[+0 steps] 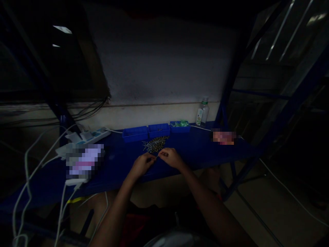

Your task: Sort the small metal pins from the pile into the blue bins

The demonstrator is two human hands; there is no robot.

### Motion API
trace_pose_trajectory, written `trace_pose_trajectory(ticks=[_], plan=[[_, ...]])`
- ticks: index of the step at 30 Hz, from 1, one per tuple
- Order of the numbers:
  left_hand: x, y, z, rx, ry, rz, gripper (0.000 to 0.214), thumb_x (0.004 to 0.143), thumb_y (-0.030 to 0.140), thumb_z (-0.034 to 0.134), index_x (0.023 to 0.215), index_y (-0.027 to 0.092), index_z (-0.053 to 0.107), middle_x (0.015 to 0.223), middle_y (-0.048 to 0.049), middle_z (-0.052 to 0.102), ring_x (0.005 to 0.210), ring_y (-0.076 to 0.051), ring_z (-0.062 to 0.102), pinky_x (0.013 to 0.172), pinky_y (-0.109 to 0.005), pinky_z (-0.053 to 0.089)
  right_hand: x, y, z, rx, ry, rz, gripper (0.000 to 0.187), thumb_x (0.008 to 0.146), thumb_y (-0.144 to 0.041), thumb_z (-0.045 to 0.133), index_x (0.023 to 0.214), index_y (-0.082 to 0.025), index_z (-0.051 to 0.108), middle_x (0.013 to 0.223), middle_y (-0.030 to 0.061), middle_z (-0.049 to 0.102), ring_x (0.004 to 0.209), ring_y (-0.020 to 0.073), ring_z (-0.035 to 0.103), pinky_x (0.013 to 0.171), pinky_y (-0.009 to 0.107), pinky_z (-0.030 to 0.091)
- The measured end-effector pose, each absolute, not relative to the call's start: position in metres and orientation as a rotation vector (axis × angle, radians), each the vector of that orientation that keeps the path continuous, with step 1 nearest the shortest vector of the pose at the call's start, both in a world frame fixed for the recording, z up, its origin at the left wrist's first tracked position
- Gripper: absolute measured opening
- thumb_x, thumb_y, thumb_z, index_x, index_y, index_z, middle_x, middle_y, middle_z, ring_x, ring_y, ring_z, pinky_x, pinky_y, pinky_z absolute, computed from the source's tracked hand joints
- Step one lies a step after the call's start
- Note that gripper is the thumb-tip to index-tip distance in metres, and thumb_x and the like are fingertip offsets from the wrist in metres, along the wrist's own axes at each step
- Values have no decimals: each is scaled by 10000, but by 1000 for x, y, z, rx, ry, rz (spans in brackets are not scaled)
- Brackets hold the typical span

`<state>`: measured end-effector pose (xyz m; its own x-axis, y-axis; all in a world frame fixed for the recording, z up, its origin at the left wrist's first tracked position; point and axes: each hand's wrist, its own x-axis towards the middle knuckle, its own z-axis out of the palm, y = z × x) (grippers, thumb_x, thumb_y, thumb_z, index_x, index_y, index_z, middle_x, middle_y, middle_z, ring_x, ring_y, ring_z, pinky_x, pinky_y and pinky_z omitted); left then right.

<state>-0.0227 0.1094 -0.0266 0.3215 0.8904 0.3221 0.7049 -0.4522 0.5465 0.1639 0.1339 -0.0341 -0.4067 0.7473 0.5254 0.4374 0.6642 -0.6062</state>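
My left hand [143, 164] and my right hand [171, 157] rest close together on the blue shelf top [195, 147], fingers curled and fingertips almost meeting. Each seems pinched on a tiny part too small and dim to name. Just beyond them lies a heap of small metal parts [156, 143]. Behind the heap stand three blue trays in a row: one on the left [135, 133], one in the middle [159, 130], and one on the right [180, 126] holding green pieces.
A clear bottle [203, 112] stands by the wall at the right. A white power strip [88, 134] with several white cables lies at the left, beside a blurred-out device [83, 160]. Another blurred object [224, 137] sits at the right. Dark blue rack posts flank the shelf.
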Motion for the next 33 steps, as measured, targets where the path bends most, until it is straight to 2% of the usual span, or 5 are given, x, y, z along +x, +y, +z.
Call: trace_pose_trajectory(ticks=[7,12,20,26,33], plan=[[-21,103,-20,2221,1333,956,285,805,388,485,876,173,658,853,-59,654,790,-182,589,712,-263,442,163,137,-39,-890,-1979,591,105,730,-190,544,771,-143,628,666,-15,584,589,80,497,558,171,374],[-24,102,-19,2108,1362,1118,309,785,412,526,886,149,654,816,-52,648,757,-175,585,691,-263,440,160,140,-44,-898,-2140,636,111,781,-217,538,826,-158,620,725,-7,614,637,87,537,583,175,378],[-20,93,-12,2165,1135,1045,233,781,359,560,838,172,686,853,-52,649,806,-167,585,735,-256,440,160,133,-39,-854,-2357,344,134,842,-163,488,939,-195,575,893,24,603,830,127,542,727,218,361],[-24,98,-15,2073,1390,1173,279,785,373,533,897,154,664,848,-54,651,787,-175,590,721,-264,438,160,132,-37,-882,-2232,421,108,879,-220,442,901,-189,544,871,15,604,795,117,551,710,207,371],[-20,105,-20,2179,1402,867,220,742,276,510,841,158,668,807,-32,665,715,-160,587,668,-234,433,162,127,-32,-855,-2102,460,121,878,-208,409,912,-196,525,869,9,607,807,119,561,738,210,388]])
